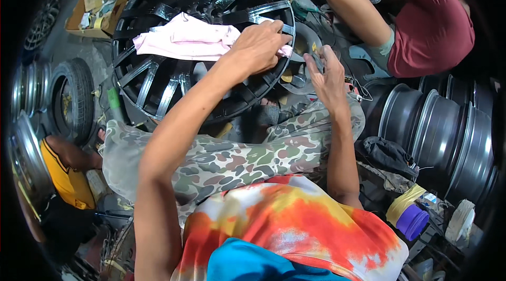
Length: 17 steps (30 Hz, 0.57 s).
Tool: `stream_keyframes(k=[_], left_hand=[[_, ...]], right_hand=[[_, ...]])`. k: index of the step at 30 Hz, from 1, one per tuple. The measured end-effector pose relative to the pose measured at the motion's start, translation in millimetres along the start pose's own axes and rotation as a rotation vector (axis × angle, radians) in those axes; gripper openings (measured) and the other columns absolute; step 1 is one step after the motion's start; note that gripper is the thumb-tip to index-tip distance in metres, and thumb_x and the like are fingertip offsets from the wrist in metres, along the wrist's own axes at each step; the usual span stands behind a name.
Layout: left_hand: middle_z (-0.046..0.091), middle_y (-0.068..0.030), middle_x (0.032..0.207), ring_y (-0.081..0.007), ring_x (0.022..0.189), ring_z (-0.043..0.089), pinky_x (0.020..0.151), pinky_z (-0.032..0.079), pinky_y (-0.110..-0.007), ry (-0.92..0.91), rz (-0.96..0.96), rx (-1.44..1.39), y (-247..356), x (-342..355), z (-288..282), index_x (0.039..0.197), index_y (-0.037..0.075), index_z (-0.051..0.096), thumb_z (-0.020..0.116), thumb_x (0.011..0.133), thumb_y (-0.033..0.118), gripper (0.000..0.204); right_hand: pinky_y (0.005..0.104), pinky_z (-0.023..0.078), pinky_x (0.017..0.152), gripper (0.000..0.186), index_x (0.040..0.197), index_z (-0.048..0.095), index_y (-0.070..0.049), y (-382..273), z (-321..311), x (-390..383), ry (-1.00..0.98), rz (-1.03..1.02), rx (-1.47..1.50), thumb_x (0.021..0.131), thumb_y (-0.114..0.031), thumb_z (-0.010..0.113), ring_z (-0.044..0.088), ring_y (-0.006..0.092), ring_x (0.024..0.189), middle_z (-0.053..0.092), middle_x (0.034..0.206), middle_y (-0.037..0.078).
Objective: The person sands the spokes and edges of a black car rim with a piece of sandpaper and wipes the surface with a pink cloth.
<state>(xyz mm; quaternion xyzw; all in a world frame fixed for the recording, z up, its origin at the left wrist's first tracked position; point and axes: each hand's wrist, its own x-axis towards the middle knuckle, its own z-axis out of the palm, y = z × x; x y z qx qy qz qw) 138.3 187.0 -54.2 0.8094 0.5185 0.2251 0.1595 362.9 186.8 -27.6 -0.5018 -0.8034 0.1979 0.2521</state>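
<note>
A large black multi-spoke wheel rim (168, 89) lies in front of me, its spokes showing glossy faces. Across its spokes is spread a pale pink cloth (184, 38). My left hand (258, 46) rests over the cloth's right end at the rim's edge, fingers curled down on it, and a bit of pink pokes out beyond them. Just right of the rim, my right hand (329, 78) is raised with thumb and fingers drawn together. A small dark grey piece seems to sit between them, too small to name.
A cardboard box (95, 17) of odds and ends stands at far left, above a tyre (74, 99). Stacked wheel rims (435, 128) line the right side, near a purple tape roll (412, 222). A person in a maroon shirt (432, 23) sits at upper right; another in yellow (66, 173) is at left.
</note>
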Motion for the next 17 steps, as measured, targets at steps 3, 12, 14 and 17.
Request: stream_keyframes(k=[3, 12, 14, 17], left_hand=[[0.063, -0.0156, 0.115, -0.0353, 0.112, 0.063, 0.091, 0.055, -0.044, -0.038, 0.028, 0.048, 1.0, 4.1, 3.1, 0.132, 0.006, 0.07, 0.067, 0.079, 0.004, 0.053], [0.062, -0.0167, 0.115, -0.0355, 0.115, 0.06, 0.096, 0.052, -0.045, -0.171, 0.044, -0.004, -9.9, 11.2, 1.7, 0.134, 0.009, 0.07, 0.065, 0.081, 0.007, 0.053], [0.062, -0.0176, 0.115, -0.0358, 0.118, 0.059, 0.099, 0.049, -0.046, -0.227, 0.051, -0.086, -20.0, 13.3, 0.4, 0.134, 0.012, 0.071, 0.063, 0.083, 0.011, 0.052], [0.062, -0.02, 0.118, -0.0358, 0.119, 0.058, 0.102, 0.048, -0.047, -0.259, -0.019, -0.211, -38.1, 17.6, -0.8, 0.135, 0.013, 0.071, 0.065, 0.084, 0.014, 0.052]], right_hand=[[0.0391, 0.051, 0.078, 0.025, 0.107, 0.06, 0.003, 5.1, 10.8, -3.8, 0.071, -0.062, 0.172, 0.097, -0.016, 0.074, 0.066, 0.0263, 0.086, 0.067, 0.094, 0.019], [0.0452, 0.051, 0.077, 0.025, 0.12, 0.069, -0.004, -8.8, 13.3, -0.1, -0.02, -0.043, 0.005, 0.096, -0.011, 0.072, 0.065, 0.0384, 0.084, 0.062, 0.091, 0.018], [0.045, 0.051, 0.077, 0.028, 0.123, 0.069, -0.005, -9.8, 16.0, -2.6, -0.044, -0.032, -0.033, 0.096, -0.011, 0.072, 0.065, 0.0381, 0.084, 0.061, 0.09, 0.018], [0.0449, 0.051, 0.078, 0.034, 0.13, 0.07, -0.008, -12.1, 21.8, -6.4, -0.075, 0.029, -0.069, 0.096, -0.013, 0.072, 0.065, 0.0368, 0.085, 0.061, 0.093, 0.018]])
